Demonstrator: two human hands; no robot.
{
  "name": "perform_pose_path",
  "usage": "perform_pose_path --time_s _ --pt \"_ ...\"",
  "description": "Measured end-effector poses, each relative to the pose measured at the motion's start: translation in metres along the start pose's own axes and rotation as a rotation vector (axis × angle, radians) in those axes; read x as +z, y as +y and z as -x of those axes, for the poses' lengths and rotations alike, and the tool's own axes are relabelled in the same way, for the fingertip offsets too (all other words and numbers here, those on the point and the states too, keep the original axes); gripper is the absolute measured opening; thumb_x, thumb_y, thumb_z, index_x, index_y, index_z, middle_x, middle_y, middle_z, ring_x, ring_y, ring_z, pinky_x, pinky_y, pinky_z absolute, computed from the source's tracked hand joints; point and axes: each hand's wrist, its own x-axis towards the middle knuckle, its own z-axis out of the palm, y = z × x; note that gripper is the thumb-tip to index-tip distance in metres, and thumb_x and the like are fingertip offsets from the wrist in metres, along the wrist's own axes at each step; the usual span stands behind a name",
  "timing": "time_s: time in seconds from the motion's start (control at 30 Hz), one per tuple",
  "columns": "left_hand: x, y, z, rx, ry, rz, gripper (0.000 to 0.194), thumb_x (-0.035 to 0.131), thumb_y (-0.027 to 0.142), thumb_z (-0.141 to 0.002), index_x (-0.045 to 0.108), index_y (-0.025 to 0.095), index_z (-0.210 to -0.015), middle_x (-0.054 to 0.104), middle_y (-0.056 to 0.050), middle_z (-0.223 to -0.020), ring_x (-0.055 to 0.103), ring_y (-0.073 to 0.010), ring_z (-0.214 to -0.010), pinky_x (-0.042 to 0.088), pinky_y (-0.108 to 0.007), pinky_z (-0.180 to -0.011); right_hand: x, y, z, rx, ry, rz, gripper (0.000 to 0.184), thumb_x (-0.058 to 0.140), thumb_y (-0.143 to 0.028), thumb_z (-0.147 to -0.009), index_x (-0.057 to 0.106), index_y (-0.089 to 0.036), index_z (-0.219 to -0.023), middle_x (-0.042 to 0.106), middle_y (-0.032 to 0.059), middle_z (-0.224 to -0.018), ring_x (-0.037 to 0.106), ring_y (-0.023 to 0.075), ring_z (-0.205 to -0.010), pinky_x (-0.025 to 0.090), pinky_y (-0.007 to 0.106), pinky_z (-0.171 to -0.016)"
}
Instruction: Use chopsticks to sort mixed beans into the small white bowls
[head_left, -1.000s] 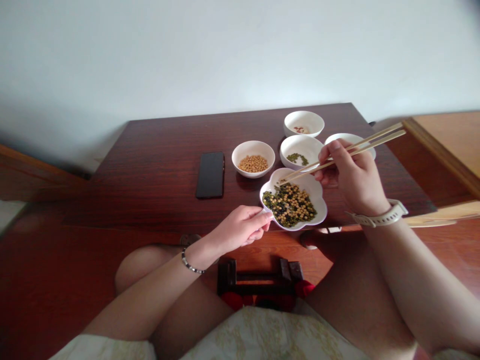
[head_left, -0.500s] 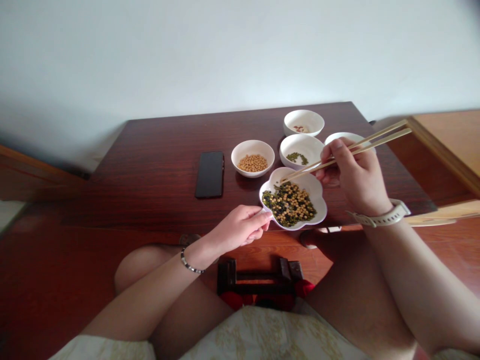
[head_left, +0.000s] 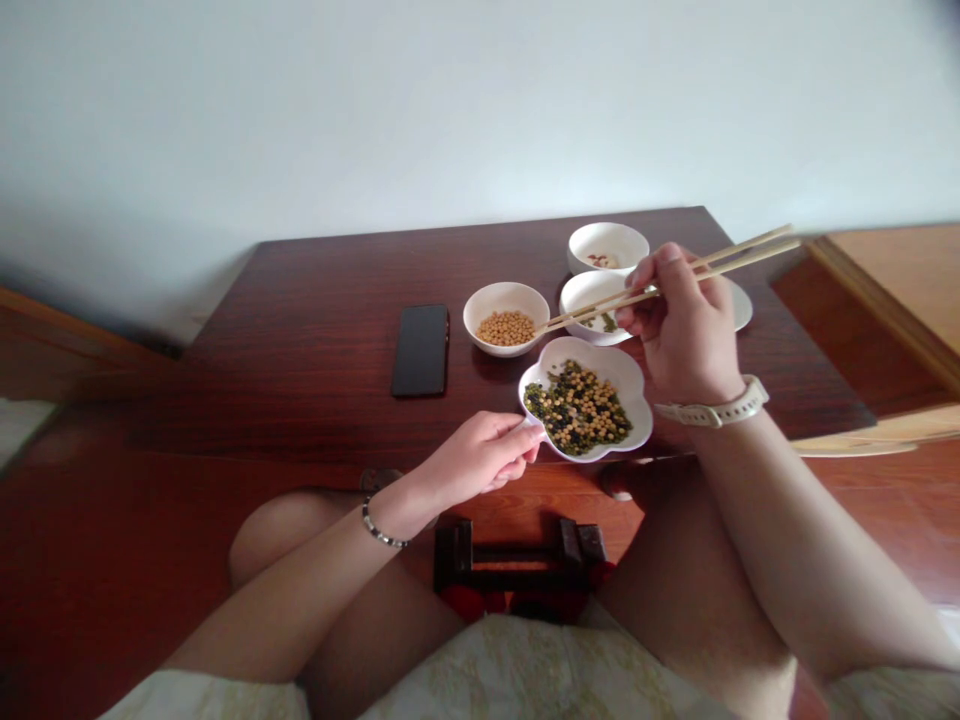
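Observation:
My left hand (head_left: 491, 452) pinches the near left rim of a white flower-shaped bowl (head_left: 634, 385) at the table's front edge. In that bowl lie mixed beans (head_left: 579, 408), yellow, green and black. A pair of chopsticks (head_left: 720, 262) is held in my right hand (head_left: 686, 325), raised above the table. Their tips are by the right rim of a round white bowl (head_left: 486, 300) with yellow soybeans (head_left: 505, 328); whether a bean is between them I cannot tell. Behind the chopsticks, a second white bowl (head_left: 581, 288) with green beans is partly covered.
At the back stands a white bowl (head_left: 609, 238) with a few reddish-brown pieces. Another white bowl (head_left: 741, 305) is mostly hidden behind my right hand. A black phone (head_left: 420, 350) lies left of the soybeans on the dark wooden table (head_left: 315, 330). A wooden cabinet (head_left: 892, 270) is at right.
My right hand has lifted the chopsticks out of the flower-shaped bowl and moved left and away from me, to the soybean bowl's rim. My left hand has stayed on the flower-shaped bowl.

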Motion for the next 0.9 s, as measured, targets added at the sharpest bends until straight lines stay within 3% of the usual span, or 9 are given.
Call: perform_pose_path --time_s 0.13,0.23,0.4,0.53,0.7,0.9 --pt "0.0 0.001 0.001 -0.008 0.013 -0.006 0.054 0.088 0.063 -0.117 0.061 0.024 -0.089 0.043 0.011 -0.064 0.03 -0.0099 -0.059 0.019 -0.026 -0.057 0.025 0.005 -0.005 -0.015 0.053 -0.075 0.05 0.094 -0.072 -0.113 0.072 -0.031 -0.095 0.068 -0.001 -0.082 0.069 0.0156 -0.067 0.051 0.026 -0.052" --pt "0.0 0.001 0.001 -0.009 0.019 0.002 0.054 0.088 0.062 -0.117 0.061 0.024 -0.09 0.044 0.01 -0.064 0.031 -0.0097 -0.06 0.02 -0.026 -0.057 0.029 0.007 -0.007 -0.019 0.048 -0.077 0.052 0.094 -0.075 -0.112 0.072 -0.03 -0.098 0.068 -0.0013 -0.085 0.07 0.0153 -0.067 0.052 0.027 -0.054" --pt "-0.001 0.0 0.001 -0.011 0.018 0.003 0.054 0.088 0.062 -0.117 0.062 0.024 -0.09 0.044 0.01 -0.064 0.031 -0.0095 -0.06 0.019 -0.026 -0.057 0.006 0.006 -0.006 -0.041 0.016 -0.007 0.051 0.088 -0.075 -0.117 0.07 -0.032 -0.096 0.065 0.0014 -0.088 0.067 0.0186 -0.065 0.048 0.034 -0.051" --pt "-0.001 0.003 0.001 -0.017 0.018 -0.014 0.054 0.088 0.065 -0.116 0.061 0.024 -0.09 0.044 0.01 -0.065 0.032 -0.01 -0.06 0.02 -0.026 -0.057 -0.017 -0.001 -0.001 -0.017 -0.01 0.073 0.053 0.088 -0.078 -0.117 0.072 -0.033 -0.094 0.066 0.005 -0.086 0.065 0.0225 -0.064 0.051 0.038 -0.049" --pt "0.001 0.006 0.001 -0.018 0.025 -0.036 0.054 0.087 0.063 -0.117 0.061 0.024 -0.09 0.044 0.01 -0.064 0.031 -0.0102 -0.06 0.021 -0.026 -0.057 -0.033 -0.014 0.011 0.045 -0.063 0.088 0.056 0.094 -0.078 -0.114 0.079 -0.03 -0.091 0.067 0.0043 -0.07 0.063 0.0199 -0.056 0.05 0.032 -0.045" --pt "0.0 0.0 -0.001 -0.015 0.022 -0.03 0.055 0.086 0.067 -0.117 0.062 0.026 -0.089 0.044 0.01 -0.065 0.03 -0.0109 -0.058 0.02 -0.027 -0.056 -0.043 -0.013 0.017 0.093 -0.085 0.181 0.056 0.094 -0.08 -0.114 0.081 -0.03 -0.092 0.073 0.0045 -0.066 0.068 0.0209 -0.053 0.049 0.03 -0.043"
